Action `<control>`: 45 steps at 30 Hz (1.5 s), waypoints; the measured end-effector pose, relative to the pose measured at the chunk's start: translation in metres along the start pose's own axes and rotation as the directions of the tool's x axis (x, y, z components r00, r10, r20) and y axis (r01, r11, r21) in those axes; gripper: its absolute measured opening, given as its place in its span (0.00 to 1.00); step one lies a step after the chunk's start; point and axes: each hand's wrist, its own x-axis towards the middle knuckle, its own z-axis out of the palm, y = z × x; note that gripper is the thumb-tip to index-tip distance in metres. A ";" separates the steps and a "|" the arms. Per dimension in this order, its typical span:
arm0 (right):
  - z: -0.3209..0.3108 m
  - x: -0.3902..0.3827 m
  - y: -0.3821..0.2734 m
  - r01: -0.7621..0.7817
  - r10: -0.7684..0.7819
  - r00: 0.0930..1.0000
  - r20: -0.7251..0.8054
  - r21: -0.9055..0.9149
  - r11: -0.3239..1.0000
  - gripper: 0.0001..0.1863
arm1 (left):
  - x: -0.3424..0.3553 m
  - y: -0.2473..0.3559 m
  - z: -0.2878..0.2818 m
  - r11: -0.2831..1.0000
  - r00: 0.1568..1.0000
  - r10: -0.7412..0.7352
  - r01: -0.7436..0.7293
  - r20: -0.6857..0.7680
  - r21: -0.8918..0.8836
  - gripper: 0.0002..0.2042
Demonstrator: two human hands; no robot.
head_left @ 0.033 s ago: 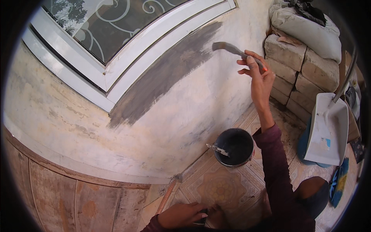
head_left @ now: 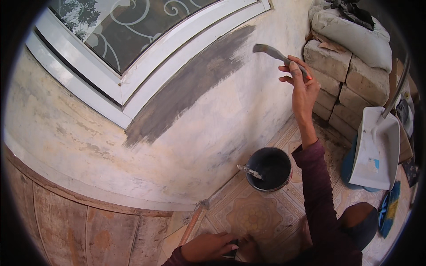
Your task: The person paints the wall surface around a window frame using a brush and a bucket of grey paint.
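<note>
My right hand (head_left: 305,91) is closed around the handle of a paintbrush (head_left: 275,54) coated in grey. Its bristles point left, beside the right end of a dark grey painted band (head_left: 191,84) on the wall (head_left: 208,128). Whether the bristles touch the wall I cannot tell. Below my right hand, a dark bucket (head_left: 287,177) stands on the floor, with a crusted stick (head_left: 250,172) leaning in it. Low in the view, my left hand (head_left: 204,247) lies relaxed near my foot, its fingers stretched out and nothing visible in them.
A white-framed window (head_left: 126,95) borders the painted band. To the right are stacked pale blocks (head_left: 326,62) under a white sack (head_left: 350,33), and a white dustpan (head_left: 375,148). Patterned tiles (head_left: 253,213) cover the floor, with brown wooden boards (head_left: 62,217) at lower left.
My right hand and the paintbrush have shifted slightly right and up, away from the end of the grey band. My left hand stays put.
</note>
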 end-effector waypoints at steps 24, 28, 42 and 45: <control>0.028 -0.055 -0.007 0.280 -0.199 0.930 0.310 -0.244 0.929 0.12 | 0.004 -0.005 0.010 0.980 0.953 0.201 -0.199 -0.227 0.031 0.17; 0.019 -0.081 -0.058 0.070 0.056 0.814 0.578 -0.194 0.978 0.10 | -0.001 -0.001 0.008 0.986 0.979 0.144 -0.130 -0.143 0.103 0.19; -0.037 -0.119 0.051 0.440 0.821 -0.216 0.529 -0.698 0.565 0.13 | -0.017 0.012 0.011 0.934 0.899 0.344 -0.299 -0.271 0.194 0.14; -0.057 -0.142 0.080 0.440 0.826 -0.191 0.530 -0.706 0.555 0.12 | -0.024 0.013 0.013 0.941 0.897 0.329 -0.286 -0.294 0.182 0.14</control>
